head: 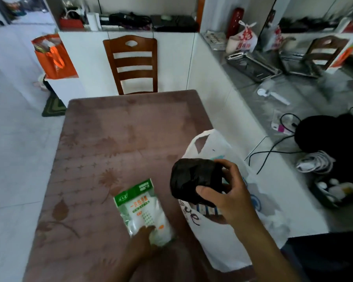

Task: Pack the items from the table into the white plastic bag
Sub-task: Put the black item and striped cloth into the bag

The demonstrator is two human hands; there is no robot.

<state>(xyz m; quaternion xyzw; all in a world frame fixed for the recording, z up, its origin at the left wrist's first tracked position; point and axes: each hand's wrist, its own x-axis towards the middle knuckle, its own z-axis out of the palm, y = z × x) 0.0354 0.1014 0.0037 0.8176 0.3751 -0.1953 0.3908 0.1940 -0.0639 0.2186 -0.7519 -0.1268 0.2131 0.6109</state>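
A: Hands first. Right hand (228, 190) was closed around a crumpled black plastic bundle (194, 181), thumb under, fingers over the far side, bundle held clear of the table and just above the white plastic carrier bag with blue and black print (218, 237). Left hand (145, 235) pressed on the near end of a clear packet with a green header and white contents (143, 208); fingers partly hidden and blurred, so whether it pinched the packet or only pinned it flat, I could not tell.

B: Bag position?

A: Lying at the right edge of the brown patterned table cover (102, 143), handles pointing away, lower part hanging over the table edge. Mouth mostly hidden behind the bundle; looked slack rather than propped open.

B: Judged step?

A: Dropping the black bundle in, packet next. To do it well, I judged the mouth needed opening first: a slack bag lets a soft bundle rest on the outside and roll off. Better to lead with the fingertips under the upper layer, push the bundle well inside, then release.

B: Risk?

A: Bag overhanging the edge could slide off once loaded. The left hand would serve better steadying a handle (202, 139) than holding the packet.

B: Remaining items?

A: Only those two visible on the table.
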